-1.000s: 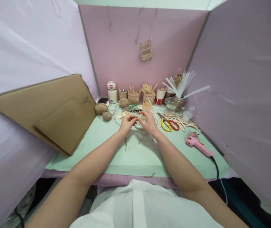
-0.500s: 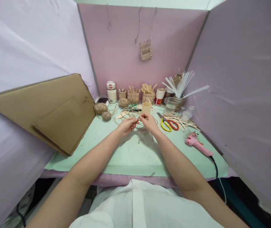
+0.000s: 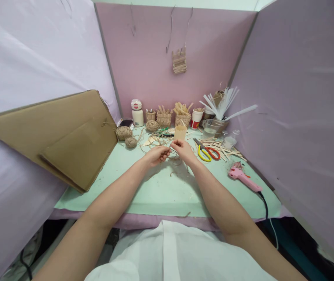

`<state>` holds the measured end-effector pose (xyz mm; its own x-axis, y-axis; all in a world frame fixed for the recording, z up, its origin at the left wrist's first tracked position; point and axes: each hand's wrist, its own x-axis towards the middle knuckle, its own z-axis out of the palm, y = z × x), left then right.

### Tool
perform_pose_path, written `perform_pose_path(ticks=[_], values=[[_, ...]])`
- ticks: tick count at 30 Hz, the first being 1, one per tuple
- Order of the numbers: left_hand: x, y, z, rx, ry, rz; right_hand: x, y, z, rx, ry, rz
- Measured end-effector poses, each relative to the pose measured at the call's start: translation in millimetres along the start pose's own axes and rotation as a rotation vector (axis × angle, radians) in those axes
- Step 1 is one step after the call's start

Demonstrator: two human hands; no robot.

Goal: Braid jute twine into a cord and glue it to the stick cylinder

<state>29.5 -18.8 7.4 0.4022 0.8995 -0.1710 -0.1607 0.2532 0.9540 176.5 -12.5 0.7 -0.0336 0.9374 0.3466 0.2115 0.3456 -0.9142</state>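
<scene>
My left hand point(image 3: 159, 155) is closed in a pinch on thin brown twine point(image 3: 173, 151) above the middle of the table. Just to its right, my right hand point(image 3: 182, 149) also pinches the twine, with a small gap between the fingertips. Loops of the twine hang below the hands. Behind my right hand stands a small pale wooden-stick piece point(image 3: 180, 132), its lower part hidden by the hand. Loose tangled twine point(image 3: 161, 139) lies behind my left hand, near several twine balls point(image 3: 124, 133).
Scissors point(image 3: 205, 151) with yellow and red handles lie right of my hands, beside scattered wooden strips point(image 3: 225, 150). A pink glue gun point(image 3: 244, 177) rests farther right. Cardboard point(image 3: 67, 136) leans at left. Stick-filled baskets point(image 3: 164, 119) and a white-capped bottle point(image 3: 137, 117) line the back.
The fingertips have drawn slightly apart, and the twine loop between the hands shows more. The things on the table stay where they were.
</scene>
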Motion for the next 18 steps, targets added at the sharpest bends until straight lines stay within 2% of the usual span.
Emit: perform_pose_path(ticks=[2,4,8,11,15,18], values=[[1,0,-1.7,-0.011,-0.015,-0.010,0,0,0,0.026,-0.015,-0.015],[2,0,-2.5,-0.008,0.012,0.048,1,0,0,0.050,-0.005,-0.024],[4,-3,0.0,0.111,0.203,0.316,0,-2,1,0.007,0.083,-0.001],[3,-5,2.8,0.264,0.291,0.467,-2,-6,2,-0.033,0.073,0.030],[1,-8,3.8,0.433,0.321,0.580,-3,-9,3,-0.013,0.041,0.045],[3,-12,2.8,0.477,0.317,0.604,-4,-9,3,-0.002,0.064,0.032]])
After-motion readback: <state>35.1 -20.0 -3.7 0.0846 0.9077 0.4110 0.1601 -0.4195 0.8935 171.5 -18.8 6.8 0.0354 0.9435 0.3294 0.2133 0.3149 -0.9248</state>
